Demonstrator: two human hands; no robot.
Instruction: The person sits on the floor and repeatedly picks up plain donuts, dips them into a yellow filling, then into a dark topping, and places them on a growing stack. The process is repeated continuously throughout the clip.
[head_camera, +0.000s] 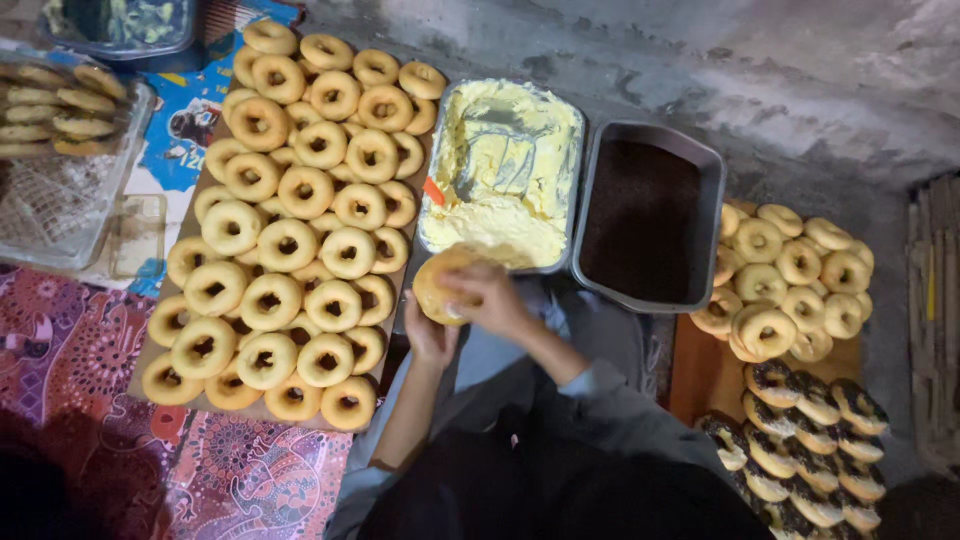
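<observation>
- At the centre of the frame, just below the trays, the person's left hand (430, 335) cups a plain golden ring doughnut (440, 288) from underneath, fingers closed around its edge.
- Over the top of that doughnut lies the right hand (492, 298), fingers bent and pressed to it; whether it also grips a spreading tool I cannot tell.
- Directly above the hands sits a rectangular metal tray of pale yellow cream (505, 170), its surface scraped into furrows and an orange-handled tool (434, 190) resting at its left edge, so it looks well used.
- Beside it on the right stands a dark metal tray of brown chocolate sprinkles (645, 220).
- Filling the left half of the frame, a large heap of plain golden doughnuts on a brown board (290, 230) looks untouched, which I judge to be the bulk of the work left.
- Toward the right edge, a smaller pile of plain doughnuts (790, 280) lies on a wooden board.
- Down in the lower right corner, rows of doughnuts topped with dark sprinkles (810, 450) look finished, far fewer than the plain ones.
</observation>
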